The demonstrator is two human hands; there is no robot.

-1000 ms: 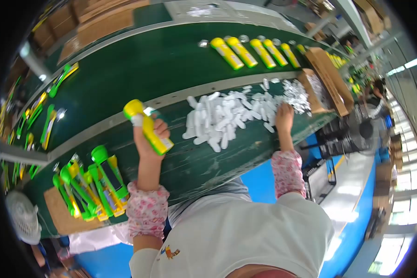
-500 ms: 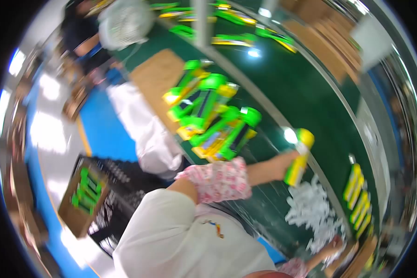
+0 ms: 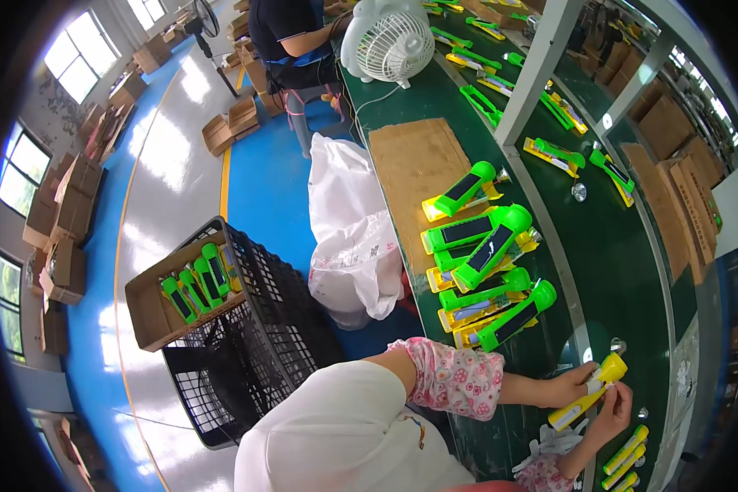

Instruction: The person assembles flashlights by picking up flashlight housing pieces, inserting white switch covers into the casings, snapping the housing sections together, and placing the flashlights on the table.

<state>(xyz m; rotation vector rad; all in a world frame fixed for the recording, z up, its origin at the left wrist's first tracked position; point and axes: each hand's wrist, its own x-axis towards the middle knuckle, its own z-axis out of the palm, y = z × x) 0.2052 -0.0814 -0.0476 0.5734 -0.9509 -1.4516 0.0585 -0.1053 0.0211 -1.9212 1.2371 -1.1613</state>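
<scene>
Gripping a yellow torch point(image 3: 578, 408) at four o'clock in the view, over the green desk point(image 3: 607, 279): left hand point(image 3: 567, 390), fingers curled about the body near its head. Torch tilted, head towards two o'clock, butt towards eight. Right hand point(image 3: 613, 416) comes in from the torch's five o'clock side, fingers bent, tips at its neck; cannot tell whether they pinch the torch or some small part. Silvery cup point(image 3: 617, 346) just off the head, at the torch's one o'clock; whether joined, unclear.

Nearby, from the torch: white pieces point(image 3: 541, 449) at seven o'clock, partly behind the right forearm; yellow torches point(image 3: 626, 450) lying side by side at five.

Farther out, from mid-view: heap of green-and-yellow torches point(image 3: 494, 250) at three o'clock, overlapping a cardboard sheet point(image 3: 410, 156). More green-and-yellow pieces point(image 3: 553, 154) strewn at two, beyond a pale rail. White fan point(image 3: 398, 45) at twelve; another person point(image 3: 280, 33) at eleven, beside the desk. White plastic bag point(image 3: 344, 197) close to centre. Black crate point(image 3: 287, 320) at eight, bearing a carton point(image 3: 152, 316) with green torches inside.
</scene>
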